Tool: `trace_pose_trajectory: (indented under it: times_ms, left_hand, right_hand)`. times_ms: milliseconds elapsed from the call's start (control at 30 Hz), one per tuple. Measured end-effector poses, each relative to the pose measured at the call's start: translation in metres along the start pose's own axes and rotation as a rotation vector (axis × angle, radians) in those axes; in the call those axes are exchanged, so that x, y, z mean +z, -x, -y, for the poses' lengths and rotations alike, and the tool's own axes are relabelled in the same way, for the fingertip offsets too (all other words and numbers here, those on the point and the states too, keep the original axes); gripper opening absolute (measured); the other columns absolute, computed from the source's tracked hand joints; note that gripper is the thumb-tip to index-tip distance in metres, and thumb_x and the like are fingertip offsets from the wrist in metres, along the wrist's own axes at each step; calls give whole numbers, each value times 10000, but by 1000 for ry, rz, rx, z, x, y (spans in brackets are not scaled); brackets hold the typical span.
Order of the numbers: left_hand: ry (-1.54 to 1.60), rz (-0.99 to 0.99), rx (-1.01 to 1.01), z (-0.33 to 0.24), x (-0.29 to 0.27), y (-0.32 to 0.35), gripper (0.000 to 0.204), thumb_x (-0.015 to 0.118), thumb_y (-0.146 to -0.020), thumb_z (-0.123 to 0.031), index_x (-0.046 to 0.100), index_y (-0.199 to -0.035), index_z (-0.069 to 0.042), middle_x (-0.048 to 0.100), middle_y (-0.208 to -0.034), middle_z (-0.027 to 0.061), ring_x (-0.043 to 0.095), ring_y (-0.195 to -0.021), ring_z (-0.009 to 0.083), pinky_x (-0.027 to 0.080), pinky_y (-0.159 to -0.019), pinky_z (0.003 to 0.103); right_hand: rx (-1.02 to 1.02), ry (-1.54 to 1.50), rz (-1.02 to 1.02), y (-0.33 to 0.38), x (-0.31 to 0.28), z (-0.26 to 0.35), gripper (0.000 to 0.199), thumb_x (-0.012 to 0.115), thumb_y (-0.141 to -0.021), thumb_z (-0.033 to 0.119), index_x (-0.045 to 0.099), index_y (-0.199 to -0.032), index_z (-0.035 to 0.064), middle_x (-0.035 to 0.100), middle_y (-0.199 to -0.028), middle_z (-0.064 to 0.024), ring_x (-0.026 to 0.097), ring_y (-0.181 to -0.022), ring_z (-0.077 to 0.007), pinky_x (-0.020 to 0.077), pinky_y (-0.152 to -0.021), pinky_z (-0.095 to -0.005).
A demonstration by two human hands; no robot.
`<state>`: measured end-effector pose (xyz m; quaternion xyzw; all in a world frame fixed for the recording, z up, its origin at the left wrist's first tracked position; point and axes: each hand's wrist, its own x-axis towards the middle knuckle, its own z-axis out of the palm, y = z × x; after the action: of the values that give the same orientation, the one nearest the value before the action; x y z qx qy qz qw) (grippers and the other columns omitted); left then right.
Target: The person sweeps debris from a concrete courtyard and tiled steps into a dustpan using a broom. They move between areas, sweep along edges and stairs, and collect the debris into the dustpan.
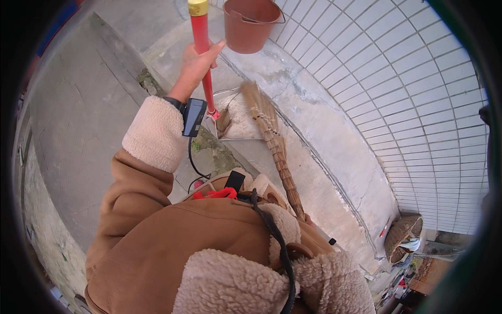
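My left hand (196, 65) is wrapped round the red pole of a long-handled dustpan (243, 124), just below the pole's yellow end cap. The pan is pale inside and rests on the concrete; a dry brown leaf (223, 122) lies in it beside the foot of the pole. A straw broom (281, 167) slants from close to my body, its bristle end over the pan's right side. Only a sliver of my right hand (308, 220) shows, at the near end of the broom handle; the coat hides the rest of it.
A reddish-brown bucket (251, 26) stands at the far side, against a white tiled wall (387, 68). A woven basket (402, 238) and assorted clutter sit at the lower right. Cracked concrete with a mossy step edge (219, 152) runs past the pan.
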<state>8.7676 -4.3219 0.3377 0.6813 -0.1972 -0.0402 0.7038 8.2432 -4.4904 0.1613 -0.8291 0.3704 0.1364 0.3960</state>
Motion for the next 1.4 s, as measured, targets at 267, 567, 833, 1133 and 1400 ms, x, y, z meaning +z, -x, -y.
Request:
trace_pose_trajectory:
  times_ms: [267, 567, 833, 1133, 1400]
  left_hand:
    - [-43, -385, 42, 2, -113, 25, 271, 675, -731, -252, 510, -622, -66, 433, -528, -48, 394, -455, 45, 325, -426, 202]
    - [-149, -625, -41, -8, -238, 33, 257, 661, -744, -243, 507, -647, -61, 440, -565, -49, 377, -521, 48, 322, -465, 219]
    - [-95, -591, 40, -3, -284, 35, 304, 657, -751, -231, 470, -599, -46, 410, -552, -52, 358, -527, 47, 326, -479, 222]
    - [-60, -443, -24, 35, -329, 27, 294, 634, -764, -216, 458, -565, -90, 431, -491, -29, 396, -430, 66, 308, -412, 225]
    - [114, -819, -6, 33, -417, 53, 287, 641, -762, -198, 430, -599, -93, 411, -496, -26, 390, -423, 69, 313, -404, 217]
  right_hand:
    - [-102, 212, -101, -3, -38, 84, 653, 557, -616, 64, 359, -1236, 115, 589, -843, -199, 565, -809, -383, 457, -675, -380]
    - [-38, -175, -24, -130, 4, 192, 646, 519, -598, 10, 372, -1224, 72, 559, -821, -116, 558, -702, -232, 455, -635, -319]
    - [-246, 57, 167, -66, 73, 215, 728, 580, -603, 88, 313, -1280, 87, 572, -884, -257, 551, -865, -401, 442, -742, -389]
    - [-258, -247, 156, -42, 71, 252, 740, 584, -588, -20, 339, -1281, 65, 584, -932, -84, 555, -823, -177, 431, -744, -255]
    - [-76, -391, 152, -63, 84, 351, 727, 530, -606, -64, 326, -1287, 90, 513, -753, -12, 468, -520, -100, 401, -462, -237]
